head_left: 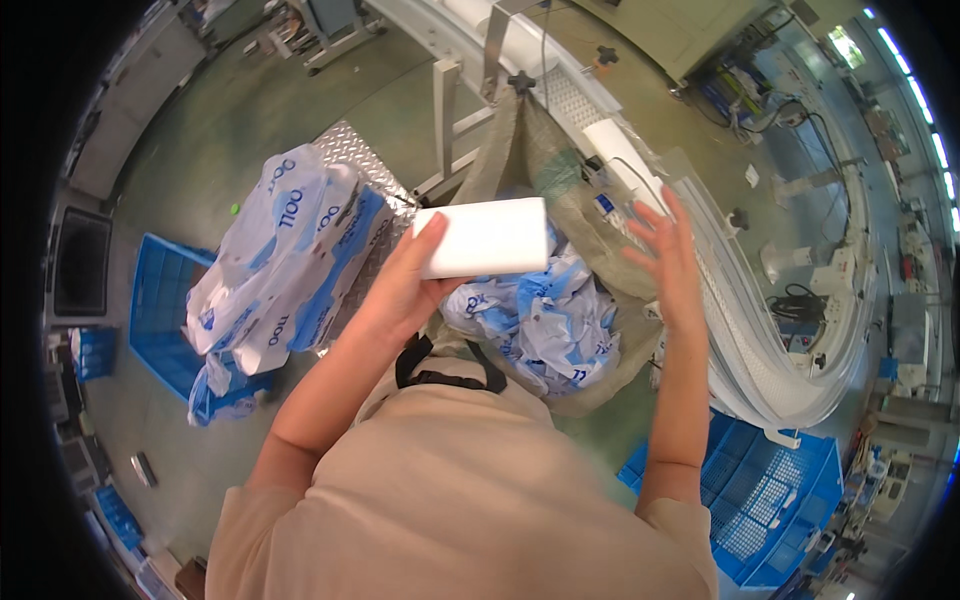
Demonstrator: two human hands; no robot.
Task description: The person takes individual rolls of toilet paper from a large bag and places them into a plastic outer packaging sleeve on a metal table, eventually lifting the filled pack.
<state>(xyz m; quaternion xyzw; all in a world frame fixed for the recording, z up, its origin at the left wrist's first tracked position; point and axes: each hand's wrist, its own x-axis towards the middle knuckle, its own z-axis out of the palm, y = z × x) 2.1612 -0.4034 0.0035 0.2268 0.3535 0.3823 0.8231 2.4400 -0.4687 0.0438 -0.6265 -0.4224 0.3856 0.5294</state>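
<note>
White block (485, 240) gripped in left hand (408, 262), centre of frame.
Left grip closed on the block's left end, thumb on top; right hand (663, 255), right of centre, has fingers spread wide beside the conveyor (738, 335). Below the block, an open sack (625, 265) contains crumpled blue-and-white film (545, 325). Left of frame: a filled bag (285, 255) by a blue crate (160, 310). Upper right of centre, a second white block (622, 158) sits on the conveyor.
</note>
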